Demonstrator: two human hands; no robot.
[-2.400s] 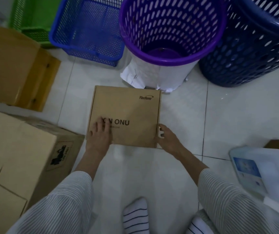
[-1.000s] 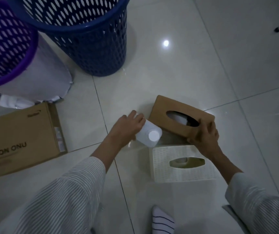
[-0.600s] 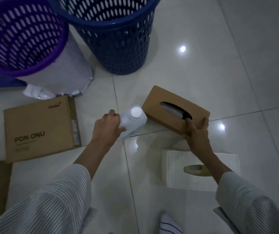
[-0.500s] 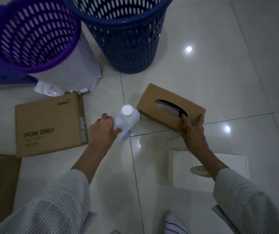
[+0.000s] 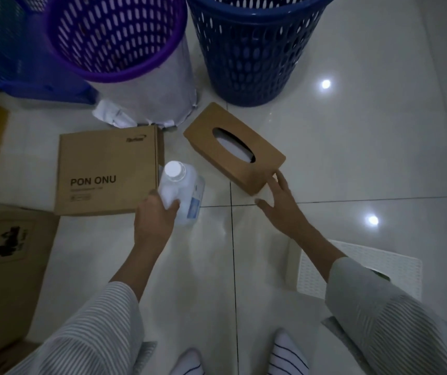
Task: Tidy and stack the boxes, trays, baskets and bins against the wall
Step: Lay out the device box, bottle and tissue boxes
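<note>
The left hand [image 5: 155,221] grips a white plastic bottle [image 5: 181,192] with a white cap; the fingers are curled around its lower part. The bottle is tilted and sits just beside the right edge of the flat cardboard box [image 5: 108,171] printed "PON ONU", which lies on the tiled floor [image 5: 365,147].

The right hand [image 5: 281,204] is open, with the fingers straight and spread. Its fingertips touch the near corner of the brown tissue box [image 5: 233,148], which lies on the floor at an angle, with the oval slot facing up. The hand holds nothing.

Behind the tissue box stands the dark blue basket [image 5: 254,47], upright. To its left stands the purple basket [image 5: 108,36], which sits inside a white bin [image 5: 162,104]. A crumpled white paper [image 5: 112,117] lies at the foot of this bin. At the far left there is a blue mesh crate [image 5: 6,58].

A white tissue holder [image 5: 395,269] with a woven pattern lies on the floor under the right forearm, partly hidden by the striped sleeve [image 5: 384,320]. A big cardboard carton [image 5: 3,266] stands at the left edge, near the flat box. 2 feet in striped socks [image 5: 287,355] show at the bottom edge.
</note>
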